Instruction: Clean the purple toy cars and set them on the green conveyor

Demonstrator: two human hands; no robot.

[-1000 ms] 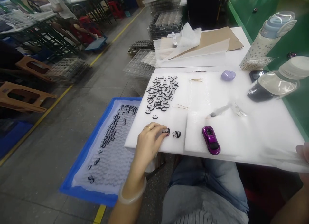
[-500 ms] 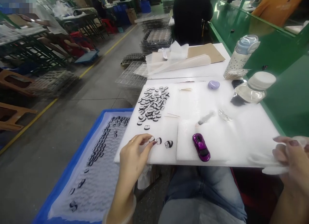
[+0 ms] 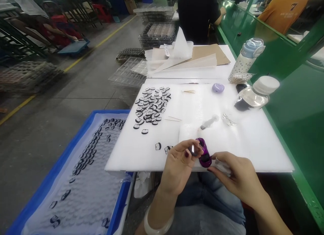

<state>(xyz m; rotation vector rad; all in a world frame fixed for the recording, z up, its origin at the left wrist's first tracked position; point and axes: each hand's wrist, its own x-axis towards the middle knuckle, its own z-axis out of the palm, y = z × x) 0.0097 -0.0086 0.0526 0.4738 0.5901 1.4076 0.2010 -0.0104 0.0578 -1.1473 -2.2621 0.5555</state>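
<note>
In the head view, my left hand [image 3: 177,165] is raised near the table's front edge, thumb and fingers closed on a small dark, glossy curved piece [image 3: 193,149] like a toy car window. Just beyond it is a purple toy car [image 3: 204,156], partly hidden by those fingers. My right hand [image 3: 236,174] has its thumb and index finger closed at the car's near end, with a white cloth [image 3: 222,166] tucked in the same hand. Left of my hands lie a black-edged clear piece [image 3: 158,146] and another such piece [image 3: 167,150].
A heap of black-edged pieces [image 3: 152,106] covers the table's left side. A syringe-like tube [image 3: 209,122], a clear jar [image 3: 258,93], a purple case [image 3: 218,87] and a bottle [image 3: 246,59] stand or lie rightward. A blue tray [image 3: 50,191] sits low on the left.
My left hand has lifted a piece from the table and moved right, beside the car. My right hand has come in from the far right to the car, bringing the white cloth.
</note>
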